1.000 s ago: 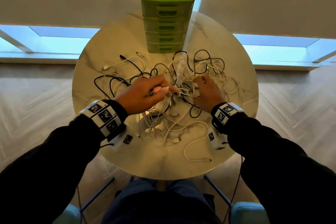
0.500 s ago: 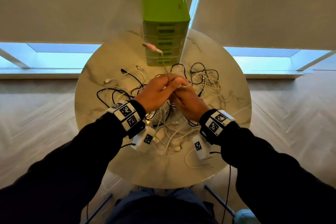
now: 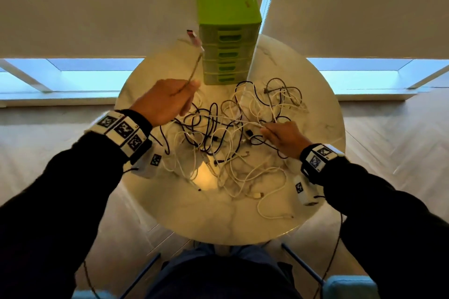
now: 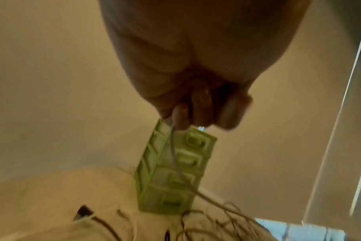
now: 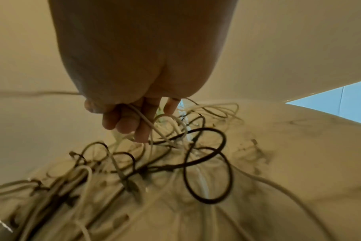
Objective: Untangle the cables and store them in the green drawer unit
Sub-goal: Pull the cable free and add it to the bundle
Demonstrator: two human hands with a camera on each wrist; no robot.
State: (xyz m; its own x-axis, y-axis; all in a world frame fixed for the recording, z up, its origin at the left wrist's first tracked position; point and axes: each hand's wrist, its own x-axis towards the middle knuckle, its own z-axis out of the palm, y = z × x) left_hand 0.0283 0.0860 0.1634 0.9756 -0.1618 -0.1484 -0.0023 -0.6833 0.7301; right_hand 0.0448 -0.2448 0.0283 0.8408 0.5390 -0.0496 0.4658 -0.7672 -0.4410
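Observation:
A tangle of white and black cables (image 3: 233, 133) lies across the round marble table (image 3: 218, 221). My left hand (image 3: 170, 99) is raised left of the pile and grips one white cable (image 3: 194, 70), whose pink-tipped plug (image 3: 194, 37) sticks up beside the green drawer unit (image 3: 228, 19). The left wrist view shows the fingers (image 4: 196, 110) curled round that cable (image 4: 175, 163) in front of the drawers (image 4: 175, 176). My right hand (image 3: 279, 133) sits low on the pile's right side, its fingers (image 5: 134, 120) pinching a white cable (image 5: 148, 124). All drawers look closed.
The drawer unit stands at the table's far edge against a pale wall. Loose white cable ends (image 3: 272, 201) trail toward the near right edge. A black plug (image 4: 82, 212) lies on the table left of the drawers. Wooden floor surrounds the table.
My hands, together over the pile half a second ago, have pulled apart. The left went up and left with the pink-tipped cable; the right moved right and down.

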